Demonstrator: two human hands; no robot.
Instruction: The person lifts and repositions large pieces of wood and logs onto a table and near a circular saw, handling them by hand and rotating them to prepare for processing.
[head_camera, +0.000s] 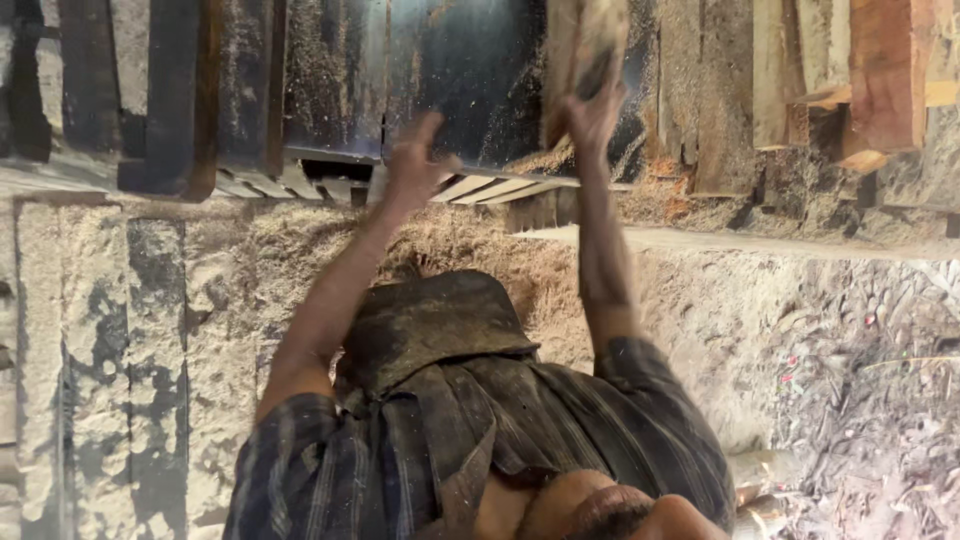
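— Where is the wood block (585, 40)?
— At the top of the view, right of the middle, standing against a dark metal sheet (440, 80). It is pale, rough and blurred.

— Who holds it?
— Another person, in a striped shirt (600, 420), who reaches both bare arms toward it. The camera wearer's own hands do not show, so I cannot tell how their fingers stand.

— And that person's fingers?
— The gripping hand (592, 115) is closed around the block's lower end, fingers wrapped on it, with something dark pressed between palm and wood. What that is I cannot tell.

— The other one?
— The open hand (415, 165) is apart from the block, beside it. Its fingers are spread, one pointing up toward the sheet, and it holds nothing. It is just at the sheet's lower edge, but through the blur I cannot tell whether it touches.

— What lies around them?
— Pale slats (490, 188) run under the sheet, between the two hands. Sawdust (480, 250) is heaped below them and along the surface behind the arms. Reddish planks (885, 70) stand well off to the side of the gripping hand. Dark beams (180, 90) stand on the far side of the open hand, with a rough grey wall (100, 350) below them.
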